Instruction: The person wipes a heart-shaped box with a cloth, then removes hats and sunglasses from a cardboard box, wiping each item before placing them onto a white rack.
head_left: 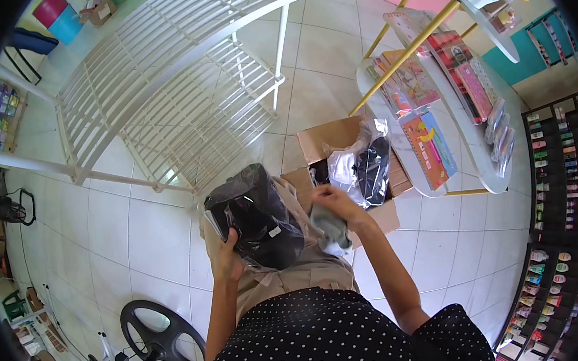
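My left hand [229,256] grips the near-left side of a black, soft-looking bundle in clear plastic [258,217], which rests over my lap. A small white label shows on its wrapping. My right hand [338,202] is closed on a grey-green cloth [330,228] that hangs down beside the bundle, with something whitish at its lower end; this part is slightly blurred. Just beyond my right hand stands an open cardboard box [332,136]. Inside it lie a white plastic-wrapped packet [346,174] and a black plastic-wrapped packet [374,170].
A white slatted metal rack [180,87] stands ahead on the left. At the right, a gold-legged shelf [459,147] holds notebooks [429,149] and packets. A black wheel-shaped base [162,340] lies at lower left. Black display racks [557,227] with small goods line the far right.
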The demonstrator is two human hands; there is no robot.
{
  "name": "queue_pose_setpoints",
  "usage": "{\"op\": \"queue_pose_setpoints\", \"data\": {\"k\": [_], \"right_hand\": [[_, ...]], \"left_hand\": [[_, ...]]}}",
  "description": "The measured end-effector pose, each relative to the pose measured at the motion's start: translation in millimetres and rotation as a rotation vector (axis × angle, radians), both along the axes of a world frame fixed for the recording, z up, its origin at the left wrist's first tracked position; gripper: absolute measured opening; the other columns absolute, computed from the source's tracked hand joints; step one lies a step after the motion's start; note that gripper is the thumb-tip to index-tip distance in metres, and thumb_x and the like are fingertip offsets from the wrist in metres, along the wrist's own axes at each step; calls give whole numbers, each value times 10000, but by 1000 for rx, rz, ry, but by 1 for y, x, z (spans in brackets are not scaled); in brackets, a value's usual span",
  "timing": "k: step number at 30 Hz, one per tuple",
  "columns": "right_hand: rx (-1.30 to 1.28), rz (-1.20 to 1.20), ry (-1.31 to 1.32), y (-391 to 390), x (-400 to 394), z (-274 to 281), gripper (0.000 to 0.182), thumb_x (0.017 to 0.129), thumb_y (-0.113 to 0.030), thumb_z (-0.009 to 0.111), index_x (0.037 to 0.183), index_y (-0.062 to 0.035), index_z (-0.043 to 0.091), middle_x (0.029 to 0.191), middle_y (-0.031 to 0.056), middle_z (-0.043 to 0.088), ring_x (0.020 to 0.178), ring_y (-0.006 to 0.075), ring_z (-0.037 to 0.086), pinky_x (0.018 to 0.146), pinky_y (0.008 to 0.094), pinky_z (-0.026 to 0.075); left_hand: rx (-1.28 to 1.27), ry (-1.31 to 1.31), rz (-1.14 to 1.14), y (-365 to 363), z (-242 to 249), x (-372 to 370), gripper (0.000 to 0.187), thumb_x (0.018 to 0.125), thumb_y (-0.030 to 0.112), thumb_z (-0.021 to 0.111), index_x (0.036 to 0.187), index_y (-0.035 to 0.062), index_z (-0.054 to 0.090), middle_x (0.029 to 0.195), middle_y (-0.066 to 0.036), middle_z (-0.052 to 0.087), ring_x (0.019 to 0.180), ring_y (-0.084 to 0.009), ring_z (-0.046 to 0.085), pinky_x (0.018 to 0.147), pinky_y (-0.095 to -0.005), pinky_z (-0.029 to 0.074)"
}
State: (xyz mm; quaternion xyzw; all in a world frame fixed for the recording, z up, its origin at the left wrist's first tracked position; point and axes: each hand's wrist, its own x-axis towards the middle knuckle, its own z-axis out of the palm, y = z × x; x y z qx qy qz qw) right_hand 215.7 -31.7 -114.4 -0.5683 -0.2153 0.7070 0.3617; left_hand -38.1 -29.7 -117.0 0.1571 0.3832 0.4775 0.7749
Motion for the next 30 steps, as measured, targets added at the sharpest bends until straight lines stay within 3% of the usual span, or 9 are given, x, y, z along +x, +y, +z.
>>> {"op": "queue_pose_setpoints", "data": {"k": [1,4,6,7,9,13,15,24,30], "right_hand": [[-42,-282,47,3,-2,10,373,734,-273,632,992,-22,535,849,74,559,834,142,525,795,254,390],[226,-354,-225,13,-51,37,298,738,-183,607,1002,-65,537,929,78,550,913,173,517,841,306,371],[749,-144,-554,2,-100,34,281,726,-130,585,999,-80,545,1051,94,519,995,241,481,877,345,335],[755,-130,-537,-4,-108,30,281,726,-130,585,999,-80,545,1051,94,519,995,241,481,877,345,335],[1171,339,-1084,-6,-118,17,317,730,-83,551,1047,-82,532,1168,118,452,1069,290,420,920,366,285],[996,286,-1120,26,-100,-16,329,751,-70,514,1079,-83,523,1211,136,422,1096,293,404,941,375,262],[769,127,-885,42,-100,-28,358,747,-33,513,1100,-96,515,1236,124,403,1129,274,396,978,414,211],[1026,536,-716,7,-74,-21,392,746,-14,505,1132,-75,484,1237,147,393,1157,305,358,951,415,270],[747,146,-534,17,-83,-51,441,754,40,490,1170,-104,463,1266,136,362,1196,276,310,973,386,225]], "left_hand": [[-44,18,16,-1,0,2,544,761,227,605,1198,43,339,1119,-91,462,1018,-226,461,860,-384,396],[-153,15,10,-7,-16,12,493,785,203,577,1190,38,349,1118,-90,463,1010,-219,468,849,-373,407],[-206,-2,6,-12,-29,16,479,792,198,567,1190,38,351,1124,-85,460,1002,-216,476,839,-367,416],[-189,-54,-12,-14,-33,17,465,796,204,564,1182,39,364,1112,-79,470,985,-210,486,828,-358,423],[-165,-100,-12,-17,-40,18,451,799,210,560,1174,40,377,1100,-73,480,968,-204,497,817,-350,430],[-189,29,-11,-16,-30,29,385,806,194,547,1137,44,418,1058,-79,518,941,-195,521,801,-349,445],[-285,6,1,-12,-31,32,360,804,187,549,1110,40,431,1044,-88,533,910,-199,545,778,-370,463],[-328,-44,49,-16,-40,26,357,782,164,579,1097,50,458,1027,-62,533,919,-189,523,795,-353,437],[-363,-81,72,-14,-48,22,376,774,197,592,1093,59,449,1013,-62,541,911,-196,538,763,-363,465]]}}
